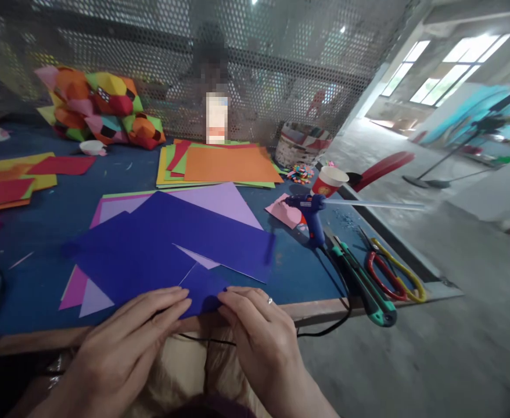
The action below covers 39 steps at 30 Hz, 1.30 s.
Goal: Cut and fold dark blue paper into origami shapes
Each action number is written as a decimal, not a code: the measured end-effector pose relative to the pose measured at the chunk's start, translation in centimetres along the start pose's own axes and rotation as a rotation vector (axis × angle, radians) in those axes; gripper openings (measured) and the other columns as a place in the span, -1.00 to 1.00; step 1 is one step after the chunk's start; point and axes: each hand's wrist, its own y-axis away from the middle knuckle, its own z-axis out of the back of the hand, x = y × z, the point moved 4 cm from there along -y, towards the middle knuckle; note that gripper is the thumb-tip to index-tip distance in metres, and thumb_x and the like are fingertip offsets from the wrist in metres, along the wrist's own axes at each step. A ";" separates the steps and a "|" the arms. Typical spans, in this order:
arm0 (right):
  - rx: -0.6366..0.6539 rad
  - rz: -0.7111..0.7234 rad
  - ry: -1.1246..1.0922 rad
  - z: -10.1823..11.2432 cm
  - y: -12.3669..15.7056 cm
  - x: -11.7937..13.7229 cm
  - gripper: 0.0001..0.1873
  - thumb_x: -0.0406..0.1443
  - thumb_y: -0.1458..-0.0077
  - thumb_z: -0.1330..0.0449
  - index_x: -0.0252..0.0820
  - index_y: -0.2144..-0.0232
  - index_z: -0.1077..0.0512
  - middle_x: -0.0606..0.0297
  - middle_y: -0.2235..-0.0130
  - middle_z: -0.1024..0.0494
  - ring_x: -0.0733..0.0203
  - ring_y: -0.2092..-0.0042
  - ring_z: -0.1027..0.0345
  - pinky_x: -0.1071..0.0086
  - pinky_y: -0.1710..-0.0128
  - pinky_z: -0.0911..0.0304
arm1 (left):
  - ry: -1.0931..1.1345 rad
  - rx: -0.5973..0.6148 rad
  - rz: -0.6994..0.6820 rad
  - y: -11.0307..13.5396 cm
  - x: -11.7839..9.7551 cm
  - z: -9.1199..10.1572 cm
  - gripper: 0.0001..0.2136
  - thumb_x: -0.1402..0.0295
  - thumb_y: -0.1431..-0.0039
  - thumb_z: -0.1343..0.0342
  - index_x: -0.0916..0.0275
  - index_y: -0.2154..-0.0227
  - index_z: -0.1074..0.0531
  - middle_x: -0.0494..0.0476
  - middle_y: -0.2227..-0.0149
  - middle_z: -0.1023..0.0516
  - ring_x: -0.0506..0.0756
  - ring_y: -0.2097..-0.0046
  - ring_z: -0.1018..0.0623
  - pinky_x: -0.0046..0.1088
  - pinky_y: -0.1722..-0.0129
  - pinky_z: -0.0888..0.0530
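A dark blue paper sheet (168,244) lies on the blue table (41,278), with a corner folded up near the front edge. My left hand (124,342) presses its fingertips on the near folded corner, fingers together and stretched flat. My right hand (259,331), with a ring on one finger, presses the same fold from the right, its fingers curled onto the paper. Lilac sheets (224,200) and a pink sheet (74,290) lie under the blue one.
A blue glue gun (309,212), a green utility knife (359,278) and red-and-yellow scissors (394,273) lie at the right. A red paper cup (329,181), an orange paper stack (224,165), more sheets (11,183) at left, and colourful paper balls (98,107) stand behind. A mesh screen lines the back.
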 end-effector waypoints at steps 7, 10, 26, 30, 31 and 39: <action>-0.010 0.010 0.038 -0.1 -0.2 0.4 -0.75 -0.46 -0.44 -0.10 -0.25 0.04 -0.57 0.17 0.13 -0.73 0.11 0.10 -0.66 0.31 0.08 -0.59 | -0.065 -0.025 -0.030 -1.3 0.3 0.2 -0.69 0.58 -0.47 0.06 0.24 -0.02 -0.56 0.09 0.00 -0.71 0.02 -0.05 -0.68 -0.46 -0.12 -0.61; -0.016 0.029 0.031 0.1 -0.5 0.3 -0.75 -0.46 -0.44 -0.09 -0.29 0.05 -0.58 0.15 0.14 -0.73 0.11 0.10 -0.66 0.31 0.07 -0.59 | -0.156 -0.031 -0.068 -1.0 -0.4 0.0 -0.67 0.61 -0.46 0.06 0.30 -0.07 -0.55 0.17 -0.06 -0.69 0.09 -0.09 -0.66 -0.31 -0.18 -0.57; -0.025 0.055 0.061 -0.2 0.2 0.6 -0.76 -0.44 -0.46 -0.06 -0.24 0.05 -0.53 0.18 0.16 -0.71 0.10 0.06 -0.66 0.29 0.02 -0.60 | -0.286 -0.055 -0.138 -0.2 -4.6 -3.5 -0.57 0.23 -0.57 0.04 0.60 -0.04 -0.52 0.44 -0.04 -0.60 0.32 -0.12 -0.52 -0.08 -0.18 -0.42; -0.039 0.124 0.019 0.3 -0.3 1.0 -0.79 -0.43 -0.46 -0.09 -0.29 0.05 -0.53 0.13 0.18 -0.72 0.13 0.06 -0.66 0.33 -0.06 -0.58 | -0.276 -0.064 -0.148 0.2 -4.9 -3.9 -0.54 0.20 -0.55 0.02 0.62 0.01 -0.54 0.52 -0.11 -0.56 0.40 -0.17 -0.51 0.00 -0.20 -0.42; -0.047 0.150 0.009 0.4 -0.4 1.1 -0.79 -0.44 -0.45 -0.09 -0.30 0.05 -0.53 0.11 0.18 -0.73 0.13 0.07 -0.67 0.33 -0.07 -0.58 | -0.275 -0.067 -0.147 0.2 -5.0 -4.0 -0.54 0.20 -0.56 0.02 0.62 0.01 -0.54 0.52 -0.10 -0.56 0.41 -0.17 -0.51 0.00 -0.20 -0.42; -0.044 0.170 0.005 0.4 -0.3 0.8 -0.81 -0.50 -0.33 -0.15 -0.34 0.18 -0.58 0.09 0.22 -0.75 0.08 0.08 -0.70 0.33 -0.06 -0.61 | -0.335 -0.032 -0.134 0.6 -4.5 -4.2 -0.47 0.11 -0.56 0.03 0.61 -0.11 -0.51 0.48 -0.07 -0.59 0.37 -0.17 -0.56 -0.05 -0.18 -0.52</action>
